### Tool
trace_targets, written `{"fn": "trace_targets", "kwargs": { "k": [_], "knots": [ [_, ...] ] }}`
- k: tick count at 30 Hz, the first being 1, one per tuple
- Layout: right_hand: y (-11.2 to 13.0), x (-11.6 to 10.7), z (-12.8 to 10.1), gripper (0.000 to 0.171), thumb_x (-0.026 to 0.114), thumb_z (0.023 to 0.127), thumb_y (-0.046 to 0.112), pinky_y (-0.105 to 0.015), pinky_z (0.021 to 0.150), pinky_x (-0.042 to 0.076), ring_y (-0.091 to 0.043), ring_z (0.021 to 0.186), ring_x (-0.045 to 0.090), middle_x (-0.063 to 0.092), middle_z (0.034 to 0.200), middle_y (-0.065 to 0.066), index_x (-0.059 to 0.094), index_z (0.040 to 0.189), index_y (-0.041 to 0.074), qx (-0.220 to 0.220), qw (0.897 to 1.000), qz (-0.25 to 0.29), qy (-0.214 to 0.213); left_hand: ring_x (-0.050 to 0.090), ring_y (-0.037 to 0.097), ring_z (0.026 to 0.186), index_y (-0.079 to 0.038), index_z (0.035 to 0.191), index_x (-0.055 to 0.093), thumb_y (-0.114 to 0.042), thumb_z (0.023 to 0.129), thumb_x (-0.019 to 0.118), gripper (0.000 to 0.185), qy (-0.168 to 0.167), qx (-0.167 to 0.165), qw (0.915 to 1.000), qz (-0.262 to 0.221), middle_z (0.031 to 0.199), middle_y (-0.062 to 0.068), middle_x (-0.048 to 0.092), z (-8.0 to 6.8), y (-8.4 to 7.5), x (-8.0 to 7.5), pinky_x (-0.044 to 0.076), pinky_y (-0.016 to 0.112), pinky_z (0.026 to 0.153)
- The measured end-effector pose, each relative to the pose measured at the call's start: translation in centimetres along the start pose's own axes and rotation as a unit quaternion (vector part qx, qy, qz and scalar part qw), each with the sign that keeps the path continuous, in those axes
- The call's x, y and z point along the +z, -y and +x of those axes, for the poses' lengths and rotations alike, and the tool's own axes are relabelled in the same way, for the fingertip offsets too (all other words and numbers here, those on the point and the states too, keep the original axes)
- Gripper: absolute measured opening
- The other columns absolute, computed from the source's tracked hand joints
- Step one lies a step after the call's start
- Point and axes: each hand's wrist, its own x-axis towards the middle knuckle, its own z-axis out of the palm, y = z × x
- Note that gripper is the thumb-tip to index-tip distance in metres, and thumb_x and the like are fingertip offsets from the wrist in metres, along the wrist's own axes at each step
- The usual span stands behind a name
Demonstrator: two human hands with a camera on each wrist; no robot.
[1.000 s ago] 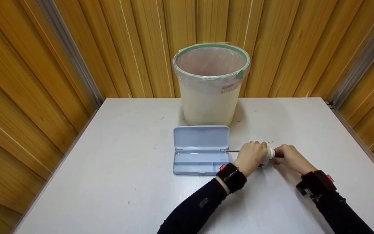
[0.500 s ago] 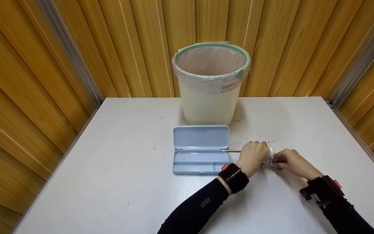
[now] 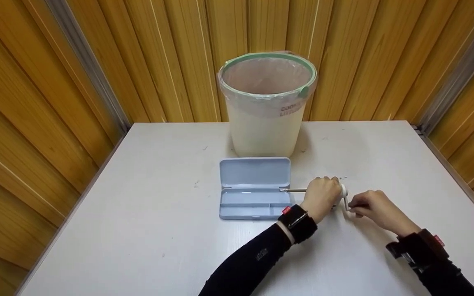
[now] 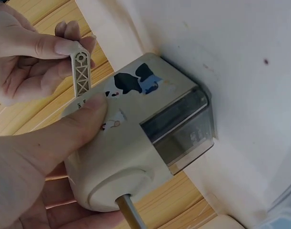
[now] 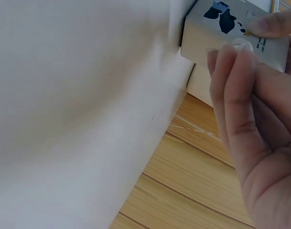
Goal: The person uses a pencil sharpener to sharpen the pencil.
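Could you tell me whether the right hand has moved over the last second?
Yes. The right hand has shifted rightward and toward the person along the table, away from the pencil case, still pinching the sharpener's crank.

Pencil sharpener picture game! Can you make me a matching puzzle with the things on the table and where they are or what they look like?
Things:
1. pencil sharpener
2. crank handle
3. pencil case
4. bin

States:
A. lying open on the table
B. lined with a plastic bag
C. pinched by the right hand
D. held steady by the left hand, pencil stuck in it

Pairs: 1-D, 2-C, 3-A, 4-B
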Motion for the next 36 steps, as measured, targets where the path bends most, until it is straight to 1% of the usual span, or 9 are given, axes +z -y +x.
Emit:
{"fn": "trace_targets", "kwargs": {
  "k": [7,9,12,16,19,24,28,31,36],
  "knots": [
    [0.9,-0.1,-0.5,0.009,0.068,0.082,-0.010,-0.020,0.059,0.054,0.002,0.064,0.061,0.073,0.081,-0.014,0.072,0.087,-0.004,0.021,0.999,-0.008,-0.027,0.062,0.000,0.070,-0.029,0.086,0.073,-0.017,0.090,0.061,0.017,0.004,0.005,1.0000,0.003,0.084,-0.015,0.067,0.1,0.0,-0.1,0.052,0.016,0.060],
    [1.0,0.0,-0.8,0.008,0.068,0.083,-0.008,-0.020,0.058,0.054,0.002,0.064,0.061,0.073,0.081,-0.013,0.073,0.088,-0.003,0.018,0.999,-0.011,-0.037,0.062,0.000,0.069,-0.029,0.084,0.073,-0.016,0.089,0.062,0.018,0.004,0.005,1.0000,0.000,0.084,-0.015,0.068,0.1,-0.1,-0.2,0.052,0.016,0.060],
    [1.2,-0.1,-1.0,0.008,0.069,0.082,-0.007,-0.017,0.058,0.053,0.004,0.064,0.061,0.074,0.080,-0.012,0.073,0.088,-0.002,0.002,0.997,-0.023,-0.070,0.062,0.000,0.070,-0.029,0.085,0.073,-0.016,0.090,0.061,0.019,0.006,0.008,0.9999,0.003,0.084,-0.015,0.068,0.1,-0.2,-0.2,0.052,0.016,0.060],
    [1.9,-0.5,-0.8,0.011,0.071,0.080,-0.009,-0.010,0.058,0.050,0.006,0.065,0.061,0.074,0.079,-0.011,0.073,0.086,0.000,-0.034,0.990,-0.032,-0.132,0.061,-0.001,0.070,-0.029,0.087,0.072,-0.019,0.093,0.059,0.018,0.012,0.010,0.9996,0.023,0.085,-0.016,0.067,0.2,-0.1,-0.3,0.052,0.015,0.060],
    [2.3,-0.9,-0.4,0.011,0.072,0.080,-0.008,-0.007,0.058,0.048,0.006,0.065,0.060,0.074,0.078,-0.012,0.073,0.086,0.001,-0.050,0.986,-0.042,-0.156,0.061,0.000,0.070,-0.028,0.088,0.071,-0.019,0.093,0.059,0.016,0.018,0.009,0.9996,0.022,0.086,-0.016,0.067,0.2,0.0,-0.2,0.052,0.015,0.059],
    [2.5,-1.2,0.1,0.012,0.073,0.078,-0.010,-0.006,0.057,0.046,0.001,0.064,0.061,0.074,0.077,-0.013,0.072,0.083,0.001,-0.048,0.980,-0.068,-0.183,0.060,0.000,0.068,-0.023,0.093,0.070,-0.019,0.094,0.058,0.014,0.012,0.011,0.9998,0.012,0.083,-0.014,0.067,0.2,0.0,0.0,0.051,0.015,0.059],
    [2.3,-1.1,1.2,0.016,0.073,0.074,-0.015,-0.004,0.060,0.045,-0.007,0.065,0.065,0.074,0.078,-0.014,0.071,0.082,-0.001,-0.043,0.969,-0.093,-0.226,0.061,0.001,0.067,-0.022,0.095,0.070,-0.020,0.097,0.054,0.016,-0.010,0.012,0.9998,0.012,0.081,-0.014,0.068,0.2,0.1,0.2,0.051,0.015,0.059],
    [2.0,-1.2,2.0,0.016,0.072,0.074,-0.016,-0.002,0.060,0.044,-0.010,0.067,0.066,0.075,0.078,-0.015,0.070,0.081,-0.002,-0.041,0.965,-0.105,-0.237,0.061,0.001,0.066,-0.022,0.096,0.070,-0.020,0.098,0.053,0.017,-0.016,0.011,0.9997,0.012,0.080,-0.014,0.068,0.3,0.1,0.2,0.050,0.015,0.057],
    [1.7,-1.2,2.8,0.015,0.071,0.075,-0.016,-0.002,0.060,0.044,-0.011,0.065,0.066,0.074,0.079,-0.016,0.071,0.082,-0.003,-0.035,0.967,-0.097,-0.233,0.060,0.000,0.066,-0.022,0.096,0.070,-0.020,0.098,0.054,0.017,-0.001,0.012,0.9999,0.005,0.080,-0.014,0.067,0.3,0.2,0.2,0.050,0.015,0.057]
  ]
}}
